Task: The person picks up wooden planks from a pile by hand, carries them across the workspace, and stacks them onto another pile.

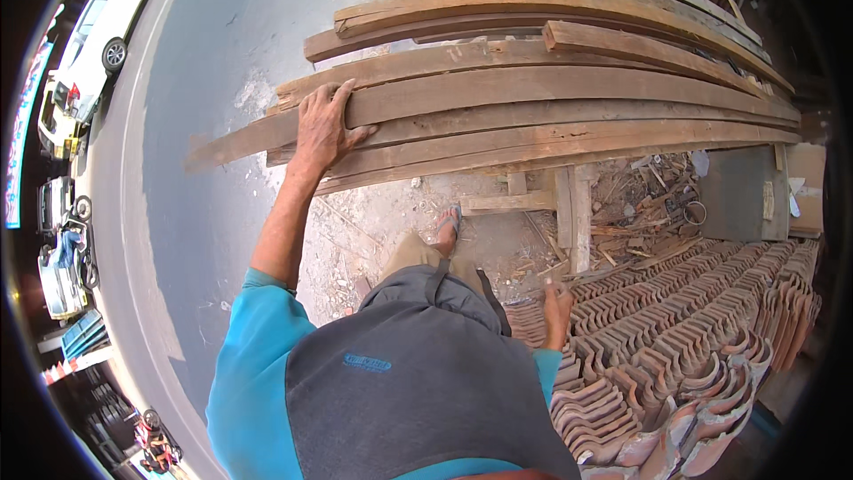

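Street: I see parked cars (102,31) well off to the left of my left hand, along the curved edge of grey pavement (195,213).
Left hand: my left hand (322,127) is stretched out ahead and lies palm down on a plank (498,93), fingers spread wide over its top face and the thumb hooked round the near edge (it rests on the wood rather than closing around it).
Plank: it lies under that hand near its left end and runs far to the right, one of the long boards in the stack (569,62).
Stack: the boards lie flat, one beside and above another, on a rough wooden trestle (569,204) just to the right of and below the left hand.
Foot: a sandal (449,224) shows on the ground between my two hands, among wood scraps.
Right hand: my right hand (557,307) hangs low at my side, loosely curled; I cannot tell whether it holds anything.
Tiles: rows of clay roof tiles (693,338) are stacked just right of that hand, close to touching it.
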The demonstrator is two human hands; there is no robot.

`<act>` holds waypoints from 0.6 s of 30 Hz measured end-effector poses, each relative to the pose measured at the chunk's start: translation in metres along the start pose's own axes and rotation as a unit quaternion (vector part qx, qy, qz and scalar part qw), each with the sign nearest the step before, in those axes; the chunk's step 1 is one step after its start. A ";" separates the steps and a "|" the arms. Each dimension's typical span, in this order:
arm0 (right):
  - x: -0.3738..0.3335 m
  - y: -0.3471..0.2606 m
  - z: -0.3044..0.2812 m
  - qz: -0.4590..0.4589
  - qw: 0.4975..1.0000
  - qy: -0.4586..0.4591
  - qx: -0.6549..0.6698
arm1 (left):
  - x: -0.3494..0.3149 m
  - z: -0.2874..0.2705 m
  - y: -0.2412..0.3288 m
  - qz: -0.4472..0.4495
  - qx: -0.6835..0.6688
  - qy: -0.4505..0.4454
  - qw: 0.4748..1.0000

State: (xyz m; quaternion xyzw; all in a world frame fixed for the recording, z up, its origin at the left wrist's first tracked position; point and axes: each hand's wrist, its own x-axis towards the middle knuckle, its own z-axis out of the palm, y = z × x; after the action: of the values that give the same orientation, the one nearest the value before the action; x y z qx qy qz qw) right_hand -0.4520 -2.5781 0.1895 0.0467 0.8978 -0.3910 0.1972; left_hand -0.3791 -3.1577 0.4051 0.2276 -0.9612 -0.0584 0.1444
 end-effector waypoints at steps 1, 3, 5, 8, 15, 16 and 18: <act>-0.009 -0.044 0.003 0.006 1.000 -0.029 -0.003 | -0.007 -0.003 -0.015 0.013 0.013 0.014 1.000; -0.017 -0.088 0.009 0.003 0.999 -0.052 -0.009 | -0.014 -0.005 -0.025 0.005 0.000 0.021 1.000; -0.009 -0.070 0.008 0.000 1.000 -0.017 0.008 | -0.017 -0.006 -0.026 0.022 0.000 0.033 0.999; -0.013 -0.038 0.021 -0.024 0.999 -0.023 0.002 | -0.011 -0.001 -0.013 0.032 -0.001 0.019 0.999; -0.063 0.018 -0.007 0.149 0.988 -0.029 0.001 | -0.014 -0.009 -0.006 0.085 0.031 0.041 0.995; -0.061 0.031 -0.002 0.183 0.981 -0.056 0.003 | -0.006 -0.011 0.006 0.088 0.030 0.042 0.995; -0.054 0.026 -0.004 0.223 0.971 -0.086 0.015 | 0.009 -0.013 0.039 0.120 -0.012 0.022 0.992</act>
State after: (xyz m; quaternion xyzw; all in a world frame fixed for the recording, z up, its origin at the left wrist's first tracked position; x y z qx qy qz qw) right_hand -0.3976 -2.5539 0.1955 0.2151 0.8386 -0.3528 0.3551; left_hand -0.3997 -3.1274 0.4266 0.1100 -0.9775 -0.0471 0.1739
